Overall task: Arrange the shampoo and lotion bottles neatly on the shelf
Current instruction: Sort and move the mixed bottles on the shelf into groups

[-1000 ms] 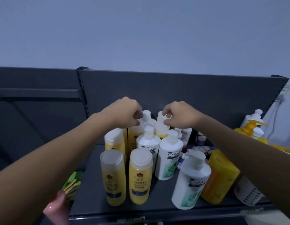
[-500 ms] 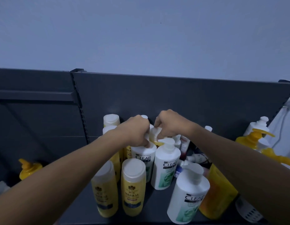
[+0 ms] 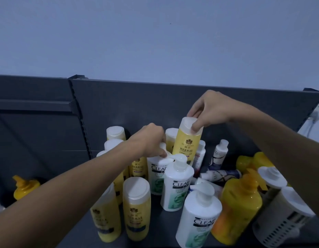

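Two hands work above a crowd of bottles on the dark shelf (image 3: 155, 228). The right hand (image 3: 211, 109) pinches the white cap of a yellow Herbal bottle (image 3: 186, 142) and holds it up, a little tilted, above the far middle of the group. The left hand (image 3: 148, 140) is closed around the pump top of a white Clear bottle (image 3: 156, 173) that stands in the middle. More Clear pump bottles stand near and to the right; yellow Herbal bottles stand at the near left.
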`<state>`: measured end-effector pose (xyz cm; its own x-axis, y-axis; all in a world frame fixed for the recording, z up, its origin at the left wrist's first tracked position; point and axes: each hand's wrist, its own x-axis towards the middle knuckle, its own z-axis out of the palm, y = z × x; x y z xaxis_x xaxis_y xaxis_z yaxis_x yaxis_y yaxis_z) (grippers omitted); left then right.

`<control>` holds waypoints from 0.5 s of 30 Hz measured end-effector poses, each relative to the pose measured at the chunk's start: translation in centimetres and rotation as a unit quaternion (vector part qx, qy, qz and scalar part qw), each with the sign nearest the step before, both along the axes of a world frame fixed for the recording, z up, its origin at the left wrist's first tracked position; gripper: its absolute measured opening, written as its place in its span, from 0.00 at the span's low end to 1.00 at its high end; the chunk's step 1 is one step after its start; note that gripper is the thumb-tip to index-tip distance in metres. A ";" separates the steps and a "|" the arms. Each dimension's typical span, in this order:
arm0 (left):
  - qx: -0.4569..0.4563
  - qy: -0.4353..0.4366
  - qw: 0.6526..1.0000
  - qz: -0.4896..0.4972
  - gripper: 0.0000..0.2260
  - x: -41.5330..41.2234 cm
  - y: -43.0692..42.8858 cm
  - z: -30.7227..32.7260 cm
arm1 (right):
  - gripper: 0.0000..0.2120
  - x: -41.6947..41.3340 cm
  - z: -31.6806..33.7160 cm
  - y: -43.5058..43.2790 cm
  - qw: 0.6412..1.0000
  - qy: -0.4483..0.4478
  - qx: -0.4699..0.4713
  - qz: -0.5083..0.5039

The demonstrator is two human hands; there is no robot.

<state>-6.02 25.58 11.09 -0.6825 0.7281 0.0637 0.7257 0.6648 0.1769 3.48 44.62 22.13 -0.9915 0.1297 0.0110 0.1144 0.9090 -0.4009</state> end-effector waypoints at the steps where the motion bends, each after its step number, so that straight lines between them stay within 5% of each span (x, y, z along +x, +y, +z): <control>1: 0.002 -0.003 1.000 -0.003 0.20 -0.2 0.5 0.1 | 0.14 0.2 0.3 0.2 1.000 0.004 0.000 0.000; 11: 0.027 -0.033 0.999 -0.013 0.15 -0.7 4.6 0.0 | 0.14 3.1 5.6 1.1 0.999 0.034 -0.033 -0.008; 15: 0.032 -0.071 0.997 -0.021 0.23 -0.9 4.5 0.2 | 0.13 3.8 7.9 -0.1 0.998 0.056 -0.032 0.000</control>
